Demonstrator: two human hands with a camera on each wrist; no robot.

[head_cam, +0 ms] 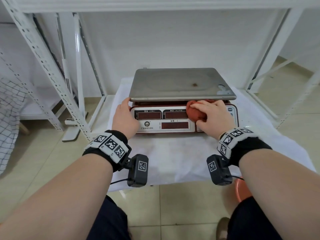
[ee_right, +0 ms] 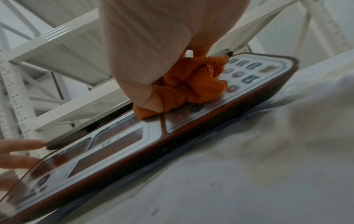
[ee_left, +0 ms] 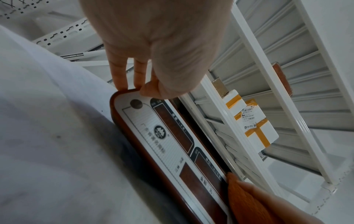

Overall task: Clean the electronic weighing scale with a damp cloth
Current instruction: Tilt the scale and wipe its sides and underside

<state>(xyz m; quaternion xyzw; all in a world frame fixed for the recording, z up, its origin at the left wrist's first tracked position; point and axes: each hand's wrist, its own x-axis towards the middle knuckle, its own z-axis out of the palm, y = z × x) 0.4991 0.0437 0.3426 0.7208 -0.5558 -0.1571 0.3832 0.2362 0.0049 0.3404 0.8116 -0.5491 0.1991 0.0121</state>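
Observation:
The weighing scale has a red body, a white display panel and a steel pan with a small brown spot. It sits on a white sheet. My right hand grips a bunched orange cloth and presses it on the panel between the displays and the keypad. My left hand rests against the scale's left end, its straight fingers touching the corner and its thumb under the pan's edge.
The scale stands on a white-covered low shelf inside a white metal rack, with posts at the left and right. Taped parcels lie on a shelf above. An orange basin sits on the tiled floor by my right knee.

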